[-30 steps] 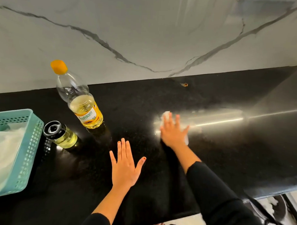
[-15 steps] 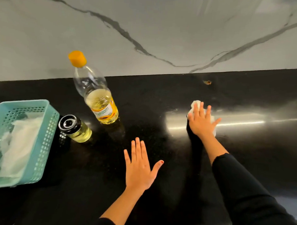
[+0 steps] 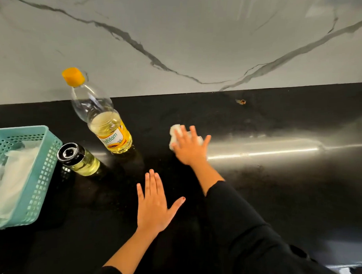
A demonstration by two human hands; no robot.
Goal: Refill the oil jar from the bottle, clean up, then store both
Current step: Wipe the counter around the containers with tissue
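A clear oil bottle (image 3: 106, 122) with an orange cap stands at the back left of the black counter (image 3: 276, 201), part full of yellow oil. In front of it, to the left, stands the small glass oil jar (image 3: 80, 160) with a black lid on. My right hand (image 3: 191, 147) lies flat with straight fingers, pressing a white tissue (image 3: 174, 132) onto the counter to the right of the bottle. My left hand (image 3: 155, 205) rests flat on the counter nearer to me, fingers spread, holding nothing.
A teal perforated basket (image 3: 41, 183) with white tissues in it sits at the left edge, close to the jar. A marble wall runs behind the counter. A small brown speck (image 3: 242, 101) lies near the back. The counter's front edge shows at the lower right.
My right hand has slid the tissue leftward across the counter toward the bottle. My left hand has stayed flat in place. The camera view has shifted a little.
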